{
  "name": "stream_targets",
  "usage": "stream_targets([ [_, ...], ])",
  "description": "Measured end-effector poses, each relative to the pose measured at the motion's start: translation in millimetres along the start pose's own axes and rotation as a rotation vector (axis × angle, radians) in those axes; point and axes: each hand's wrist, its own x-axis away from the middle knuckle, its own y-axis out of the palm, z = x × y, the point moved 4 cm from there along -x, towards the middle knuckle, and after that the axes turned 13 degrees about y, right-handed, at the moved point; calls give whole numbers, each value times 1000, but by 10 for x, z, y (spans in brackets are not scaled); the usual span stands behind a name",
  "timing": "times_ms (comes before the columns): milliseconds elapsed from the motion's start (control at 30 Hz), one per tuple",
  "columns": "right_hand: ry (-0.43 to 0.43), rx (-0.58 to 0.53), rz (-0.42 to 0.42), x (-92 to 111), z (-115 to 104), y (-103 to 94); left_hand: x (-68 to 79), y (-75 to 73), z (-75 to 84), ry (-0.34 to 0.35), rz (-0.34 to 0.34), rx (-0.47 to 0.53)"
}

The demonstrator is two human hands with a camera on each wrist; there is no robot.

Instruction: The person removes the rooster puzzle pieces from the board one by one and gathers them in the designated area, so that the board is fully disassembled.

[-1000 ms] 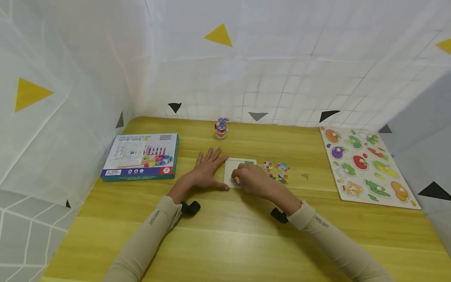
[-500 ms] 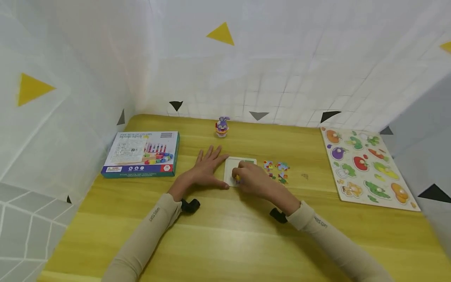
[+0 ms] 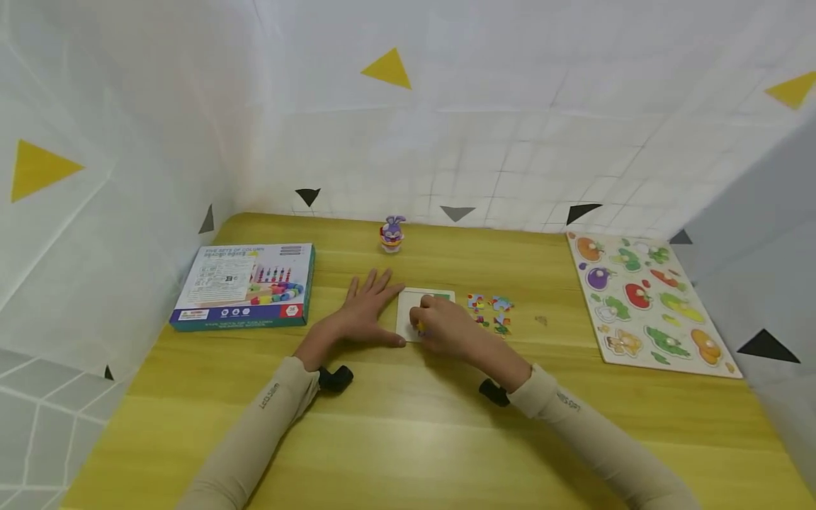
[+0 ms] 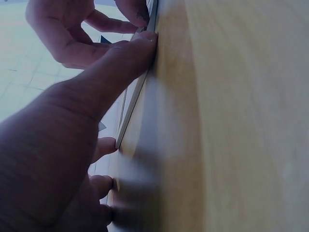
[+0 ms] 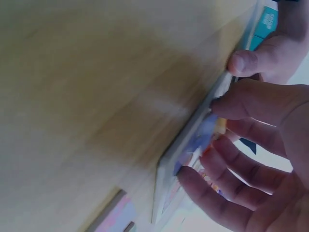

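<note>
A small jigsaw board (image 3: 404, 316) with a pale frame and a patch of green at its far right corner lies flat on the table. My left hand (image 3: 363, 316) rests with spread fingers at its left side; the thumb and index finger touch the frame's edge. Over the board, my right hand (image 3: 446, 327) curls its fingers down and pinches a puzzle piece (image 5: 221, 126) with some yellow-orange on it, mostly hidden by the fingers. Beneath that hand, blue-purple pieces (image 5: 200, 137) lie inside the frame in the right wrist view. Several loose puzzle pieces (image 3: 501, 303) lie just right of the board.
At the left stands a bead-toy box (image 3: 245, 285). A purple rabbit figure (image 3: 392, 234) is near the table's back edge. On the right lies a vegetable peg board (image 3: 650, 304). White sheeting (image 3: 484, 127) surrounds the back and sides of the wooden table (image 3: 408, 439).
The head view has shifted a little, so everything sits slightly further left. Both hands keep their places at the board, with only slight movement of the right fingers.
</note>
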Motion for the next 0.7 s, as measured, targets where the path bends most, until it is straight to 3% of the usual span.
stream_targets([
  [333,-52,34,58,76,-42,62,39,36,48,7,-3,14],
  [700,-89,24,80,74,1,-10,14,-4,26,2,5,-12],
])
